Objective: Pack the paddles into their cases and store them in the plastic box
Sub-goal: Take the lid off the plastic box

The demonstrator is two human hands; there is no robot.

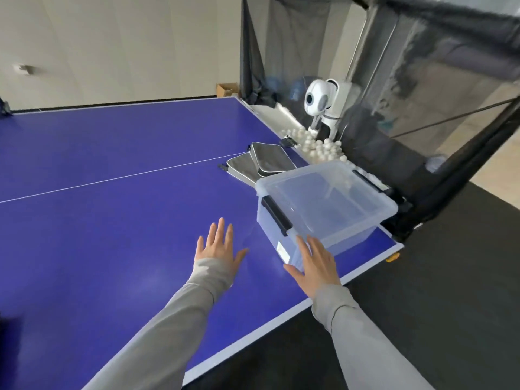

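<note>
Your plastic box (326,204) sits lidded near the right corner of the blue bench (112,192), its black latches showing on two sides. Through the clear lid it looks empty, though the blur makes that hard to confirm. Just beyond it, two paddle cases (261,163) lie flat on the bench, one overlapping the other, with the nearer edge of the pile tucked behind the box. You cannot tell from here whether paddles are already zipped inside them; no loose paddle shows anywhere on the bench. So the storing step looks not yet done: the cases are outside the box and the lid is on.

Your left hand (219,246) reaches forward over the bench, palm down, fingers straight and spread, its grip released and holding nothing. Your right hand (313,266) is likewise flat and released, its fingertips at the box's near corner; whether they touch the wall is not clear. Both grey sleeves stretch out toward the box.

Past the bench end, a white ball machine (320,101) stands inside a dark catch net (422,80) above a heap of white balls (318,147).
</note>
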